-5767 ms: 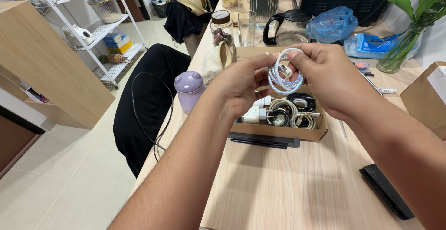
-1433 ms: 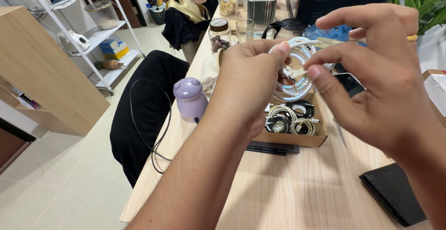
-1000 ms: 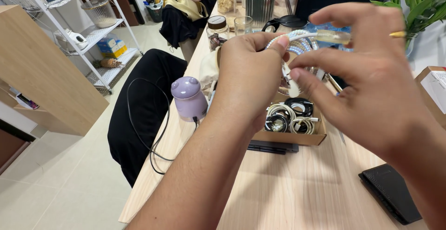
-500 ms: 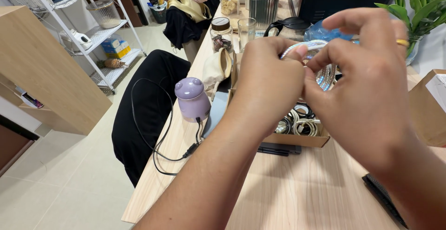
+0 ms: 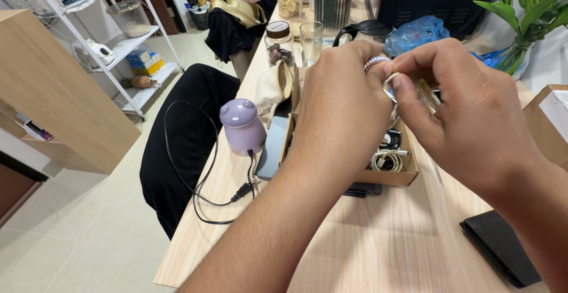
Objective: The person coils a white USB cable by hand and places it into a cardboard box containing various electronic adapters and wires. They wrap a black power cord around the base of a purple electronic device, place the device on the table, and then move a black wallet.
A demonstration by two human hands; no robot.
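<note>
Left hand [image 5: 346, 100] and right hand [image 5: 458, 106] pinch the coiled white cable [image 5: 380, 65]: light, springy; best gripped across the loops.

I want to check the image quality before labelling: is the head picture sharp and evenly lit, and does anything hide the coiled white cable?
Head view: soft, even daylight with only faint shadows on the pale wooden table; the left hand and right hand fill the centre, close and sharp, and cover most of the coiled white cable; mild wide-angle stretching at the edges; no strong glare.
</note>
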